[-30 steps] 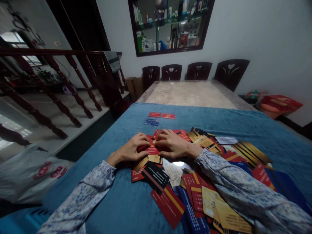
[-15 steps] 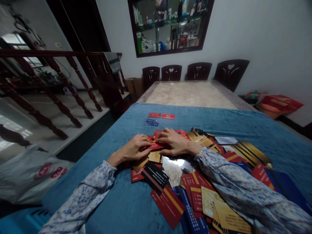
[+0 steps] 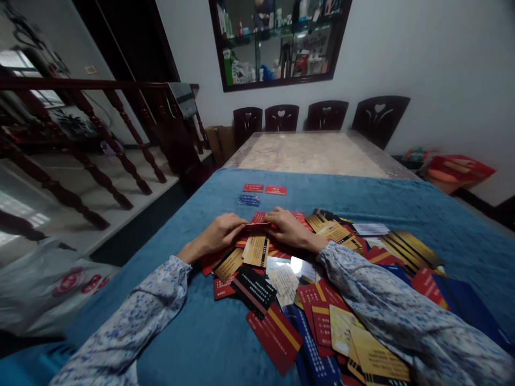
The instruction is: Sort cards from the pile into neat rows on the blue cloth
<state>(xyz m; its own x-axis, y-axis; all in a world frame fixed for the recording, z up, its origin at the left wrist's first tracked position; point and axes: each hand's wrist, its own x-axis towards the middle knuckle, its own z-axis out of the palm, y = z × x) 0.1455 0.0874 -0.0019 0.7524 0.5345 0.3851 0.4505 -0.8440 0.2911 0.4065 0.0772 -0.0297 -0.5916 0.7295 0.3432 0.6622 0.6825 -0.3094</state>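
Note:
Between my two hands a red card [image 3: 257, 227] is held nearly edge-on, just over the far part of a spread of cards. My left hand [image 3: 222, 231] pinches its left end with thumb and fingers. At the right end my right hand [image 3: 288, 227] grips it the same way. Beneath lie gold cards [image 3: 256, 250], a black card [image 3: 254, 292], a red card with a yellow stripe [image 3: 276, 338] and a blue card [image 3: 311, 348]. Farther off, two small red cards [image 3: 276, 190] and a blue card [image 3: 249, 200] rest apart from the pile.
A blue cloth [image 3: 181, 321] covers the near part of the table; its far end is bare stone-patterned top [image 3: 306, 153]. Chairs [image 3: 281, 118] stand beyond. A white plastic bag [image 3: 48, 289] and a wooden railing [image 3: 92, 86] are at the left, a red bag [image 3: 461, 169] at the right.
The red card has been lifted and tilted from showing its face to nearly edge-on, both hands still on it. More of the gold cards under it shows. The view has shifted slightly.

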